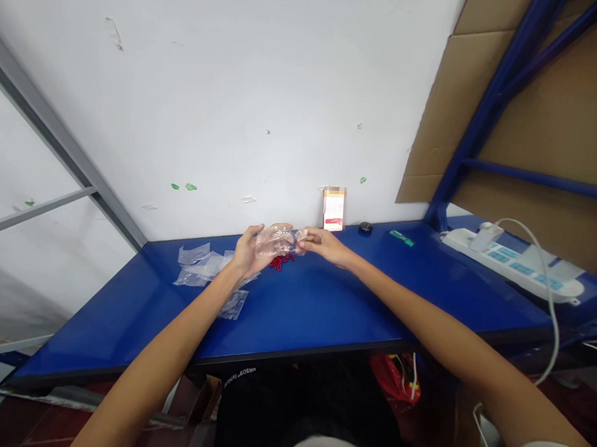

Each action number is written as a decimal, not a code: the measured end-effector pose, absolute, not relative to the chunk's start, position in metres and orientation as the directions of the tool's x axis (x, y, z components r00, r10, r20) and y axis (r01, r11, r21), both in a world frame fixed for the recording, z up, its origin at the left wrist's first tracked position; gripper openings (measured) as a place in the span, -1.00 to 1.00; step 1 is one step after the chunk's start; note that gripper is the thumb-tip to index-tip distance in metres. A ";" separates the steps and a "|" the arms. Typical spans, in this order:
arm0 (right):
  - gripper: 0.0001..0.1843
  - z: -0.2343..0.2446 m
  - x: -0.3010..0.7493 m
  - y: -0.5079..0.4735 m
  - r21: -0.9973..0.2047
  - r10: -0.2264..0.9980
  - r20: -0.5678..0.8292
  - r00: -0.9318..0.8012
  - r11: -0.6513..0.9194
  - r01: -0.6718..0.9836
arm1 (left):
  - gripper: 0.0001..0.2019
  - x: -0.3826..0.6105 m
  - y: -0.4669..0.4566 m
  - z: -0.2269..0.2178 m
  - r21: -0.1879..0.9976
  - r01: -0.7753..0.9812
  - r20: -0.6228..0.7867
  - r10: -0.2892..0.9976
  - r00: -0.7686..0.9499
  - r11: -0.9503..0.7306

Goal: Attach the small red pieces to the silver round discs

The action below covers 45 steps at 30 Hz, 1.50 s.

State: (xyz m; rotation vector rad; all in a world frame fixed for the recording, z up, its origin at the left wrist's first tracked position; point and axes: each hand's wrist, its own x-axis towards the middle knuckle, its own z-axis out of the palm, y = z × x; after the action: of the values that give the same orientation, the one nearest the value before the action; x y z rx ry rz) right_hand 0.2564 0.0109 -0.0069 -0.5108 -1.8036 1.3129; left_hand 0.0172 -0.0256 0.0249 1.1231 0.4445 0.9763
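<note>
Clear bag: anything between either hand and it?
Nothing visible. The left hand grips the clear bag from its left side, and the right hand pinches its right edge. Red pieces lie on the blue table below it.

Blue table with clear bags

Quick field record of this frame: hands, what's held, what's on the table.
surface: blue table against a white wall
left hand: grips a clear plastic bag from its left side
right hand: pinches the bag's right edge
under hands: small red pieces on the table
left of hands: pile of clear bags
rest: white card at the wall, power strip with a plug in it at right
</note>
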 end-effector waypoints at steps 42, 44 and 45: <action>0.01 0.003 0.237 -0.027 -0.162 0.551 0.665 -0.504 0.765 0.623 | -0.87 0.043 -0.030 0.004 0.768 0.294 0.577 0.814 0.067 -0.569; -0.06 -0.003 0.235 -0.023 -0.136 0.593 0.652 -0.471 0.704 0.697 | -0.82 0.045 -0.030 0.004 0.805 0.237 0.538 0.838 0.093 -0.543; -0.13 -0.006 0.235 -0.021 -0.133 0.614 0.643 -0.458 0.678 0.723 | -0.79 0.046 -0.031 0.004 0.826 0.197 0.517 0.849 0.107 -0.528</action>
State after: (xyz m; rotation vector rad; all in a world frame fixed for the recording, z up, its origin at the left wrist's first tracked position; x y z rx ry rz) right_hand 0.2349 -0.0207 -0.0058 -1.0226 -2.2115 -0.2065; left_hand 0.0462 -0.0308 0.0038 1.8117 1.0197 1.4528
